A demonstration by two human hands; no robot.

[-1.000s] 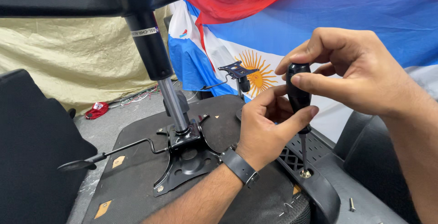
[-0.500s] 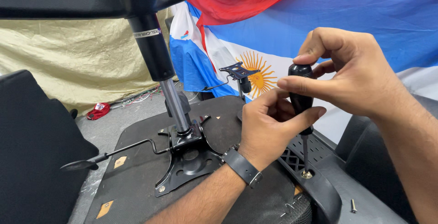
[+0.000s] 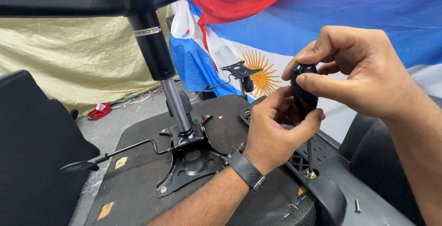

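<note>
A black-handled screwdriver (image 3: 304, 92) stands upright, its thin shaft running down to a brass-coloured screw (image 3: 311, 175) in a black plastic armrest bracket (image 3: 328, 190). My right hand (image 3: 363, 74) grips the top of the handle with thumb and fingers. My left hand (image 3: 276, 131), with a dark watch band on the wrist, wraps the lower part of the handle. The bracket lies along the edge of an upturned black chair seat (image 3: 138, 180).
A black metal tilt mechanism (image 3: 189, 159) with a gas cylinder (image 3: 159, 60) and a lever (image 3: 110, 154) rises from the seat's underside. A loose screw (image 3: 357, 205) lies on the grey part at lower right. Flags (image 3: 276, 23) hang behind. A black chair back (image 3: 32, 147) stands at left.
My hands and the screwdriver have shifted slightly right and lower in view; the right hand's fingers have turned around the handle top. The tip stays on the screw.
</note>
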